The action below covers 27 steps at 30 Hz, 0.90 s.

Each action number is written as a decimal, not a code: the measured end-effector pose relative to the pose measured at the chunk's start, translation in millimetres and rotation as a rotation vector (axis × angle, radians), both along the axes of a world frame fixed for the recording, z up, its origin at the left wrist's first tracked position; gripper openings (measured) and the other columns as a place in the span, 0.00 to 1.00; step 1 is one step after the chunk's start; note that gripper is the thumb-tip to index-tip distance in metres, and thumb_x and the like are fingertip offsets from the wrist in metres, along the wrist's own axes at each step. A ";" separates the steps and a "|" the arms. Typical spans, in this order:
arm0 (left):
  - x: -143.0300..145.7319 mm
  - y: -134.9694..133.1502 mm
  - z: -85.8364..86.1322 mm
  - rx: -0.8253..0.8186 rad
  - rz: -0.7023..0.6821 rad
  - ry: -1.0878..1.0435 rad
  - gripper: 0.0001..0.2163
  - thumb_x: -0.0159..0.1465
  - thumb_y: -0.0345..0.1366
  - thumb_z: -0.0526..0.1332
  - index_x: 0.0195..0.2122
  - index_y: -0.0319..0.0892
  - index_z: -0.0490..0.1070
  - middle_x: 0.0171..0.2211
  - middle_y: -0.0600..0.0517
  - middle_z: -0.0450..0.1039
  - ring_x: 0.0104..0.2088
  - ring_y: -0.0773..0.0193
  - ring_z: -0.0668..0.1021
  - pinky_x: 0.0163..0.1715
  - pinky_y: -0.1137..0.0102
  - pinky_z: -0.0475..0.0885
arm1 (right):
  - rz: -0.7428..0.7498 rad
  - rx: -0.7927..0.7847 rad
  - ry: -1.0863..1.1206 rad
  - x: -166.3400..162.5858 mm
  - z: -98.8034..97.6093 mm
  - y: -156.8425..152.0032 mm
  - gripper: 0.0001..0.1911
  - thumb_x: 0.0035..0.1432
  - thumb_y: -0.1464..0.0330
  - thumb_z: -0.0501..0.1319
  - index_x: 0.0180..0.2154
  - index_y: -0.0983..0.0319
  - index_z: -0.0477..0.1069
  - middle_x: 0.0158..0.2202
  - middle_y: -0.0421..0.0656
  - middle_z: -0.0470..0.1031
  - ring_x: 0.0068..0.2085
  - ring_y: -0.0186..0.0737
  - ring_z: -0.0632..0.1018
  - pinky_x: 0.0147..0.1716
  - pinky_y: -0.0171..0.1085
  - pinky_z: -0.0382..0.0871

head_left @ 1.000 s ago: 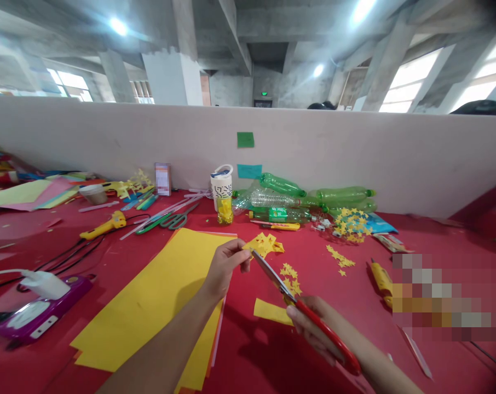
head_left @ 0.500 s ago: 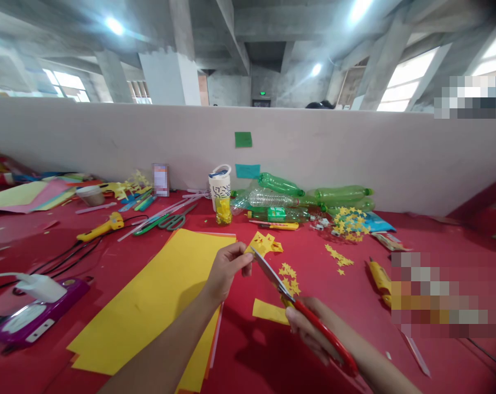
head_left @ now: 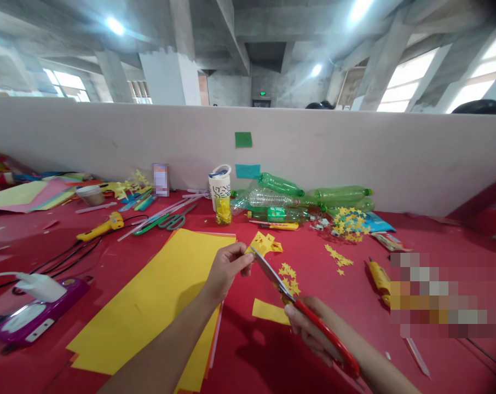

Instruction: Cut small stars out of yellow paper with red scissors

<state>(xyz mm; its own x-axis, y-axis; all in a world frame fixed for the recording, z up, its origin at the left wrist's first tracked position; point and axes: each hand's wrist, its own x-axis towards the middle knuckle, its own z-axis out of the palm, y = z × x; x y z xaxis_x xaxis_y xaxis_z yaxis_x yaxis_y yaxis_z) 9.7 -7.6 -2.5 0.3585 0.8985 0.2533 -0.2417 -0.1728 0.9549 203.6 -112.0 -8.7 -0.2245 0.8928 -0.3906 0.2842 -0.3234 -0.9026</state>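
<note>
My left hand [head_left: 228,269] is closed in a pinch on a small piece of yellow paper [head_left: 249,249]; its exact shape is mostly hidden by the fingers. My right hand [head_left: 311,331] grips red-handled scissors [head_left: 328,338]. Their blades look nearly closed, and the tips point up-left to the paper at my left fingertips. Just behind lie yellow paper scraps [head_left: 266,244] with cut-out gaps. Small yellow paper stars [head_left: 289,278] lie beside the blades. A yellow paper strip [head_left: 268,311] rests left of my right hand. Stacked yellow sheets [head_left: 149,301] lie under my left forearm.
Green plastic bottles [head_left: 338,193] and a white tumbler [head_left: 220,189] stand or lie by the partition. More stars [head_left: 350,224] are at right, near a yellow glue gun [head_left: 380,278]. Another glue gun [head_left: 102,227] and a purple power strip [head_left: 40,314] with cables sit left.
The right hand and the scissor handles have shifted very slightly. My left hand keeps its place on the paper. A dark head top now shows above the partition at far right.
</note>
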 end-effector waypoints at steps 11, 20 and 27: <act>0.9 0.1 -1.0 -0.012 -0.004 -0.003 0.09 0.58 0.35 0.60 0.22 0.39 0.67 0.16 0.56 0.65 0.19 0.71 0.66 0.22 0.74 0.61 | -0.031 -0.010 -0.045 -3.4 8.8 -2.1 0.27 0.48 0.42 0.55 0.23 0.60 0.59 0.08 0.28 0.53 0.08 0.24 0.56 0.06 0.24 0.47; 0.9 0.2 -0.5 -0.044 -0.018 -0.042 0.08 0.57 0.35 0.60 0.22 0.39 0.67 0.16 0.56 0.65 0.19 0.71 0.66 0.21 0.74 0.61 | -0.058 -0.007 -0.059 -4.8 6.8 -0.5 0.27 0.47 0.43 0.56 0.21 0.60 0.58 0.06 0.28 0.51 0.07 0.23 0.52 0.05 0.24 0.46; 1.4 0.1 0.2 -0.075 -0.007 -0.075 0.07 0.56 0.33 0.60 0.22 0.39 0.67 0.15 0.56 0.65 0.18 0.71 0.66 0.21 0.74 0.61 | -0.076 0.012 -0.072 -6.6 10.7 -1.6 0.26 0.47 0.44 0.56 0.21 0.60 0.58 0.06 0.27 0.50 0.07 0.23 0.51 0.06 0.24 0.45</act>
